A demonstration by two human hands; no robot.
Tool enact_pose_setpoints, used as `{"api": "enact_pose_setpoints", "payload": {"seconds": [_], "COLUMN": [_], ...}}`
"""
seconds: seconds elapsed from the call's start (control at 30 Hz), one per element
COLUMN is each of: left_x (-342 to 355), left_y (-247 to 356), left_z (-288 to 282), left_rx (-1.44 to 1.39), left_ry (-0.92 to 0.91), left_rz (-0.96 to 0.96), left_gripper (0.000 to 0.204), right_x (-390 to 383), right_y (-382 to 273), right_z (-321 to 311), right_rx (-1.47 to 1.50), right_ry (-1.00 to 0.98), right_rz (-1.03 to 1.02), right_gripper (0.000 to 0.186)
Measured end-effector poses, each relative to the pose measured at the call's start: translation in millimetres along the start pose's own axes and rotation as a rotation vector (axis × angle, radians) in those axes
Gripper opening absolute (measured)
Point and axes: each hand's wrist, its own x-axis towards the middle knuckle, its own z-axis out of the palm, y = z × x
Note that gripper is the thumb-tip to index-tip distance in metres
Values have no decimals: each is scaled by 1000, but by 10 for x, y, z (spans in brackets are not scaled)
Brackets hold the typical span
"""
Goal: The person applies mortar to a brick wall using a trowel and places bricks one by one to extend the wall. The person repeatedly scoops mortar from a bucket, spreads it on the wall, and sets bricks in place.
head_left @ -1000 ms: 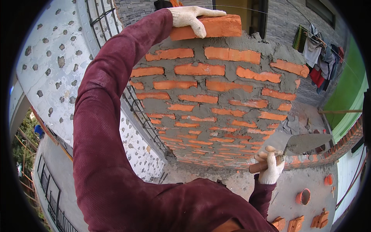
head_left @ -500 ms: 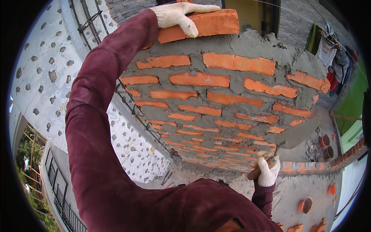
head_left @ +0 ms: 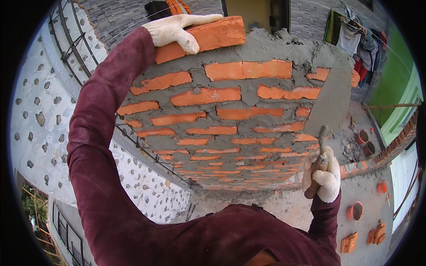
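Note:
My left hand [head_left: 175,33], in a white knit glove, is closed over an orange brick [head_left: 217,34] on top of the brick wall [head_left: 228,95]. Its thumb lies on the near face and its fingers reach along the top. Grey mortar [head_left: 284,48] is spread over the wall's top to the right of that brick. My right hand [head_left: 326,175], gloved too, is wrapped round the wooden handle of a trowel [head_left: 330,99]. The mortar-smeared blade points upward in front of the wall's right part, hiding some bricks there.
Steel rebar [head_left: 71,44] rises by a white pitted wall [head_left: 44,106] at the left. Clothes [head_left: 355,40] hang at the far right by a green wall [head_left: 397,84]. Down on the ground are an orange bucket [head_left: 355,211], more buckets [head_left: 362,136] and stacked bricks [head_left: 349,242].
My right hand has raised the trowel, and its blade has swung from pointing right to pointing up. My left hand stays on the brick. The whole view has shifted somewhat.

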Motion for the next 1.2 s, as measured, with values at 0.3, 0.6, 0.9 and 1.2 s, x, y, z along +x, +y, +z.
{"api": "enact_pose_setpoints", "payload": {"seconds": [0.3,0.6,0.9,1.2], "left_x": [-280,-1370,-1237,-1188], "left_y": [197,-166,-248,-132], "left_z": [-86,-176,41,112], "left_rx": [517,594,433,424], "left_ry": [283,322,447,417], "left_rz": [91,-87,44,-56], "left_gripper": [99,107,70,75], "right_x": [1557,2093,2261,2196], "right_y": [-2500,-2810,-2628,-2570], "right_z": [272,1929,2104,2197], "right_rx": [-911,-1608,-1581,-1863], "right_ry": [-73,-440,-291,-579], "right_rz": [-625,-395,-512,-216], "right_gripper": [51,29,31,33]}}
